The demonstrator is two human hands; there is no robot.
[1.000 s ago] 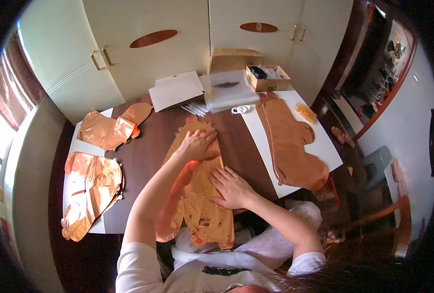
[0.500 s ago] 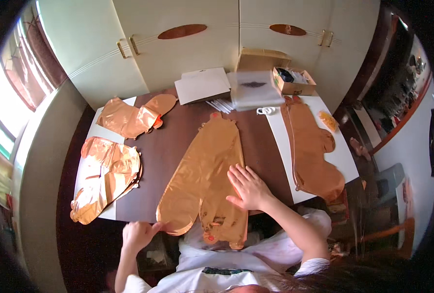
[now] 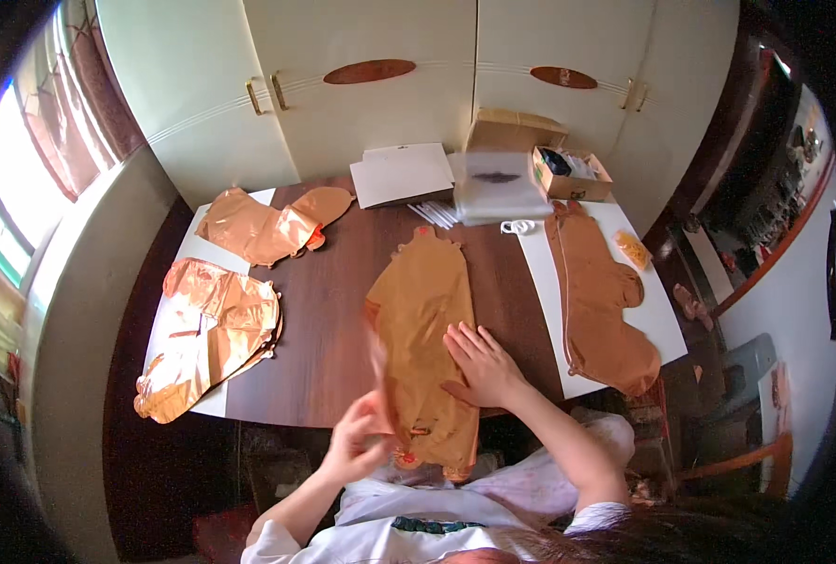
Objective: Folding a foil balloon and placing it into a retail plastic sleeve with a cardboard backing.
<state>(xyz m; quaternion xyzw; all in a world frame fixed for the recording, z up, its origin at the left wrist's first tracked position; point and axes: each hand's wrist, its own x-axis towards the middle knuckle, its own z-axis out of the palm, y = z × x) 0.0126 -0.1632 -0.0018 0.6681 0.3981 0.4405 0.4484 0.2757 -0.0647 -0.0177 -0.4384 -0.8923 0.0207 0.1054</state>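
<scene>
A flat, uninflated copper-coloured foil balloon [image 3: 427,310] lies lengthwise in front of me, its lower end overhanging the table's near edge. My right hand [image 3: 485,371] rests flat on its right side, fingers spread. At the lower left, my left hand [image 3: 359,440] is closed on the balloon's left flap, which is raised and turned inward; motion blurs the fingertips. A small red mark shows at each end of the balloon.
Two more foil balloons, an upper one [image 3: 267,226] and a lower one [image 3: 216,329], lie at left. Another balloon [image 3: 601,301] and a yellow packet [image 3: 632,250] are at right. White card [image 3: 401,177], a clear plastic bag [image 3: 498,193], white cord [image 3: 518,227] and an open box [image 3: 573,180] sit at the back.
My left hand has moved right and slightly up, bringing the balloon's left flap inward over its middle. The right hand stays flat on the balloon. The view has shifted slightly.
</scene>
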